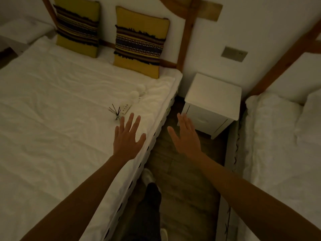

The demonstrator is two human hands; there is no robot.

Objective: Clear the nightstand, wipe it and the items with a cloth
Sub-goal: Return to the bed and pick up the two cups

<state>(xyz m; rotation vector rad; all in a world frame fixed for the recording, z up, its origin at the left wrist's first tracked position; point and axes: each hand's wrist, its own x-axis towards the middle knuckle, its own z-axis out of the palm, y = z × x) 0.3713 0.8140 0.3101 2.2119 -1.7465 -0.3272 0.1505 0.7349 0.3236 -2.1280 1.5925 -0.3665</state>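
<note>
**With both hands spread flat, the nightstand stands bare**

While both arms reach forward, neither hand holds anything. The left hand [127,136] hovers palm down over the edge of the bed [52,105], fingers straight and fanned. The right hand [185,134] is stretched the same way over the strip of floor [175,164] between the beds, its fingertips pointing toward the nightstand [212,94] without touching it.

Just ahead of the left fingertips, a small bundle of dark sticks [116,112] and a pale flat remote [126,108] lie on the sheet, with a white rounded thing [137,93] further up; in this dim light I cannot tell what that one is. They look parked on the bed to get them off the nightstand, whose top shows nothing on it. That suggests the clearing is done.

No cloth is anywhere I can see, so wiping probably waits until one is fetched. Two striped yellow cushions [140,42] lean against the headboard.
</note>
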